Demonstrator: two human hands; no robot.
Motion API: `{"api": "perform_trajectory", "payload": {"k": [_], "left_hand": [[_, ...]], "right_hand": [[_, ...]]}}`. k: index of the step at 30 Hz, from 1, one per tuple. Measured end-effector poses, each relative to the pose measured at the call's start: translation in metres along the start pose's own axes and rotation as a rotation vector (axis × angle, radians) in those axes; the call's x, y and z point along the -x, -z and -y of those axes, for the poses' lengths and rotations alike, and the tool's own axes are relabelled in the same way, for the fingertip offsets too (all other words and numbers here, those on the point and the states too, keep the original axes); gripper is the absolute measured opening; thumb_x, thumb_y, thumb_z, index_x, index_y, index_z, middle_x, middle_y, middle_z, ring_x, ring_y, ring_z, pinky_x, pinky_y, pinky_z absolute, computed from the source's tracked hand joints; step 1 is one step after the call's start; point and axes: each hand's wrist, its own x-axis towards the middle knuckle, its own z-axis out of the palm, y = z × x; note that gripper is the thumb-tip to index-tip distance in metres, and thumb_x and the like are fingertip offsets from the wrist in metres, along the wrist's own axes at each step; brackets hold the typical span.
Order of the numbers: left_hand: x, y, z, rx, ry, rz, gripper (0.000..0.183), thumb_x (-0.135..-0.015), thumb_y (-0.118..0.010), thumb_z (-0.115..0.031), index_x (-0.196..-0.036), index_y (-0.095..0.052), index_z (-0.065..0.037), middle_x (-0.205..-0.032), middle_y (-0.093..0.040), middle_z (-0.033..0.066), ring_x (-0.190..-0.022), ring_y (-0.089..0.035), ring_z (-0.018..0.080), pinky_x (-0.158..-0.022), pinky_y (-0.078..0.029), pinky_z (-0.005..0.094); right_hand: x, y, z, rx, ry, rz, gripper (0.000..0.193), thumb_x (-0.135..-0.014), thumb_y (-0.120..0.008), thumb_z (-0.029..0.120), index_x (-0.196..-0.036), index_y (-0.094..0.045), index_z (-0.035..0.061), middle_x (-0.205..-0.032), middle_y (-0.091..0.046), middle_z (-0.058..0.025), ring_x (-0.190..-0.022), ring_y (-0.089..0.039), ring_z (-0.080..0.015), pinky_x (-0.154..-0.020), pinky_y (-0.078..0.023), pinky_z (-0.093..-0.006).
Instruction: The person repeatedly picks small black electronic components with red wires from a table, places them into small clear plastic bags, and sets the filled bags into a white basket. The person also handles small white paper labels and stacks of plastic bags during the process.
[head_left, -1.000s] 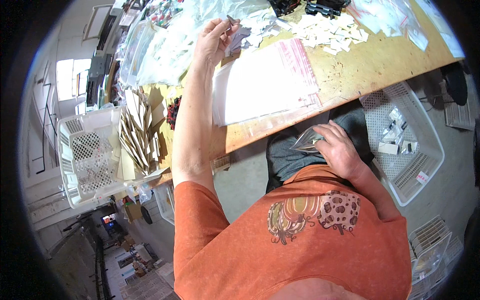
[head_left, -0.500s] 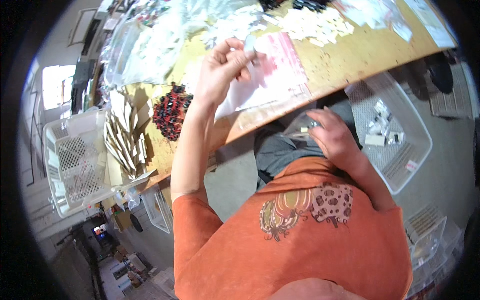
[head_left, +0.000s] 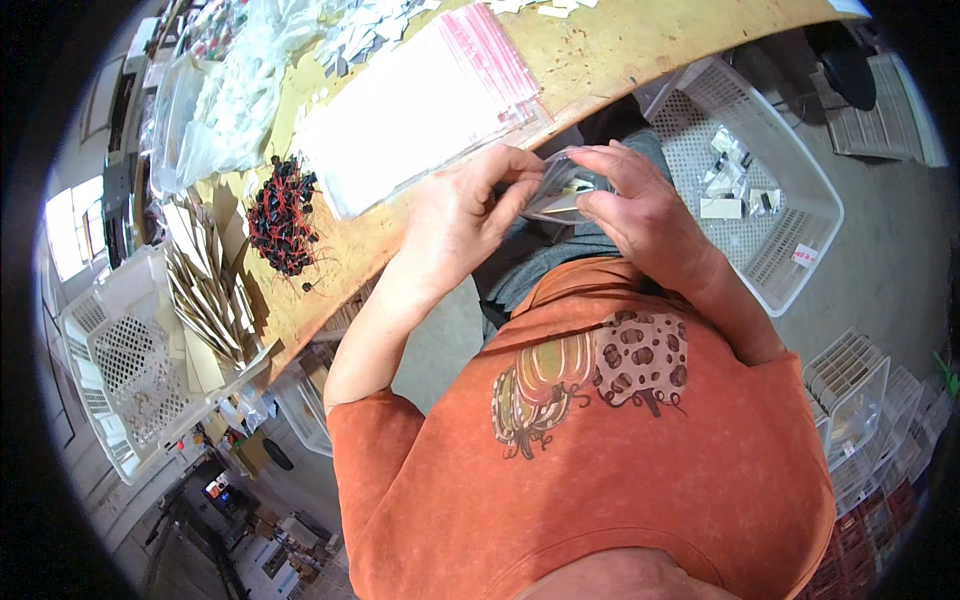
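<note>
In front of my lap, just off the table edge, a small clear plastic bag (head_left: 562, 190) is held up at a tilt. My right hand (head_left: 640, 200) grips its right side between thumb and fingers. Something pale and flat shows through the film. At the bag's left edge, my left hand (head_left: 468, 210) has its thumb and index finger curled together; what lies between them is hidden. Beyond them on the table rests a stack of clear bags with pink-red striped edges (head_left: 420, 100).
A pile of black parts with red wires (head_left: 284, 215) sits at the table's left, beside upright cardboard pieces (head_left: 210, 280). Grey and white flat pieces (head_left: 370, 35) lie farther back. White baskets stand at left (head_left: 130, 370) and right (head_left: 790, 235), the right one containing packed bags.
My left hand has come down from over the table, where it held a small grey piece, to the bag. My right hand has risen slightly with the bag. The view has shifted.
</note>
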Motion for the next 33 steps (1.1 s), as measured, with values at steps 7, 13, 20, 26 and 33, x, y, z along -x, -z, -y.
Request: {"api": "perform_trajectory", "payload": {"k": [7, 13, 20, 26, 33], "left_hand": [[-0.046, 0.014, -0.023, -0.068, -0.064, -0.027, 0.009, -0.095, -0.071, -0.013, -0.1, -0.072, -0.005, -0.083, -0.072, 0.0107, -0.069, -0.071, 0.0203, -0.066, -0.056, 0.0312], [-0.159, -0.005, -0.033, -0.262, -0.39, -0.055, 0.018, -0.089, -0.069, -0.012, -0.105, -0.073, -0.005, -0.093, -0.071, 0.017, -0.087, -0.069, 0.0359, -0.08, -0.055, 0.0427], [-0.262, -0.04, -0.026, -0.669, -0.618, -0.183, 0.02, -0.083, -0.075, -0.018, -0.102, -0.076, -0.01, -0.1, -0.069, 0.0137, -0.097, -0.062, 0.0371, -0.087, -0.053, 0.0428], [-0.212, -0.043, -0.038, -0.374, -0.508, 0.079, 0.027, -0.081, -0.079, -0.014, -0.107, -0.075, -0.01, -0.103, -0.065, 0.0144, -0.099, -0.062, 0.038, -0.092, -0.052, 0.0449], [-0.2, -0.047, -0.046, -0.389, -0.464, 0.039, 0.037, -0.078, -0.084, -0.02, -0.109, -0.07, -0.006, -0.107, -0.064, 0.0158, -0.101, -0.064, 0.0375, -0.087, -0.054, 0.0436]], "right_hand": [[0.015, -0.005, -0.025, 0.07, 0.003, 0.055, 0.02, -0.091, -0.062, 0.016, -0.096, -0.067, -0.0027, -0.129, -0.062, -0.0214, -0.126, -0.056, -0.0384, -0.113, -0.041, -0.0562], [0.021, -0.007, -0.036, 0.092, -0.096, 0.084, 0.015, -0.087, -0.062, 0.014, -0.087, -0.068, 0.0002, -0.132, -0.061, -0.0198, -0.133, -0.053, -0.0333, -0.12, -0.035, -0.0515], [0.034, -0.001, -0.043, 0.055, -0.164, 0.079, 0.015, -0.088, -0.061, 0.013, -0.088, -0.069, 0.0002, -0.136, -0.06, -0.0187, -0.136, -0.05, -0.0337, -0.122, -0.033, -0.0505], [0.043, 0.001, -0.054, 0.043, -0.216, 0.064, 0.016, -0.088, -0.061, 0.013, -0.09, -0.07, 0.0001, -0.137, -0.059, -0.0184, -0.136, -0.05, -0.0338, -0.123, -0.032, -0.05], [0.036, 0.004, -0.051, 0.052, -0.186, 0.058, 0.018, -0.088, -0.06, 0.014, -0.094, -0.07, -0.0003, -0.137, -0.059, -0.019, -0.135, -0.05, -0.035, -0.122, -0.033, -0.0508]]}}
